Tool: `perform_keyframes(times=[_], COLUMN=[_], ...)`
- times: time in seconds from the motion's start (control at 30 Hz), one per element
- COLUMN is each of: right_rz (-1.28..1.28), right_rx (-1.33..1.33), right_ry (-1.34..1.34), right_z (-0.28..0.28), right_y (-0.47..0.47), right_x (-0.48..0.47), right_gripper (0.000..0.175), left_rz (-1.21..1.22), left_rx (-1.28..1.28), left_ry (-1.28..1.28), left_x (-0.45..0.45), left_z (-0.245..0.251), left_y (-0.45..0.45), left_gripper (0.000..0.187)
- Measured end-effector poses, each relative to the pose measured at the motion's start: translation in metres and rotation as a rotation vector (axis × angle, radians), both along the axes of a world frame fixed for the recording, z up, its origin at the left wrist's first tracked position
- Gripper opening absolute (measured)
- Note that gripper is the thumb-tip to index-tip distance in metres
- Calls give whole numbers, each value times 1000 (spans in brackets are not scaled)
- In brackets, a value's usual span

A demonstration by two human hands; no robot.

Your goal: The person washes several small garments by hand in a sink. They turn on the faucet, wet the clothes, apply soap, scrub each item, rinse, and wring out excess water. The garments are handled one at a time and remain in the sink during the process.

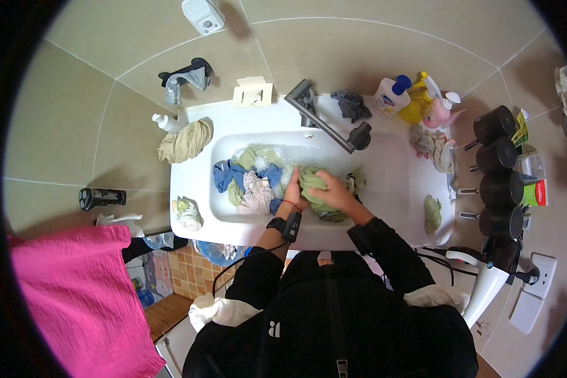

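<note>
In the white sink basin [392, 189], a wet green garment [314, 184] is bunched between my two hands. My left hand [294, 191] grips its left side, and my right hand [331, 191] grips it from the right. Part of the green cloth hangs down into the basin, beside a dark striped piece of cloth [352, 182]. Left of my hands lie a blue garment [227, 175], a pale pinkish garment [256, 193] and more green cloth [248, 158] among soap suds. A grey faucet [328, 125] reaches over the basin's back.
On the sink's left rim lie a khaki garment [186, 141] and a white-green cloth [187, 213]. Pump bottles [390, 97] crowd the back right corner. Small cloths [432, 213] rest on the right rim. Black cups [501, 189] and a white hair dryer [486, 288] are mounted at right.
</note>
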State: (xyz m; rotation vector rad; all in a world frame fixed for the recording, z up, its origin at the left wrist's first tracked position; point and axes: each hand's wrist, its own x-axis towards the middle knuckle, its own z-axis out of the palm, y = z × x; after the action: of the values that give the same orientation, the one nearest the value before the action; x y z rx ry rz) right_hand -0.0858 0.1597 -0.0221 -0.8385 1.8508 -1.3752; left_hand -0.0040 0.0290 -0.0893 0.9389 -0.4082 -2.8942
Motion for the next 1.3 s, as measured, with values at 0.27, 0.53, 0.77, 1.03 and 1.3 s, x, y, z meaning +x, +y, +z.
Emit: perform_keyframes(times=[0.27, 0.53, 0.77, 1.03, 1.3], right_rz=[-297, 52, -286, -141, -459], right_rx=[497, 231, 715, 53, 338], right_ry=[598, 1091, 740, 466, 630], right_z=[0, -46, -48, 14, 12], right_y=[10, 40, 17, 4, 26], right_x=[-40, -41, -63, 1, -51], right_gripper=[38, 54, 53, 45, 39], left_rz=[-45, -1055, -517, -230, 93], left_rx=[-459, -1974, -1358, 328, -799], left_ry=[-373, -823, -469, 581, -97], left_x=[5, 18, -19, -23, -29], left_z=[34, 64, 4, -16, 63], left_y=[25, 8, 0, 2, 15], left_gripper=[43, 44, 43, 53, 29])
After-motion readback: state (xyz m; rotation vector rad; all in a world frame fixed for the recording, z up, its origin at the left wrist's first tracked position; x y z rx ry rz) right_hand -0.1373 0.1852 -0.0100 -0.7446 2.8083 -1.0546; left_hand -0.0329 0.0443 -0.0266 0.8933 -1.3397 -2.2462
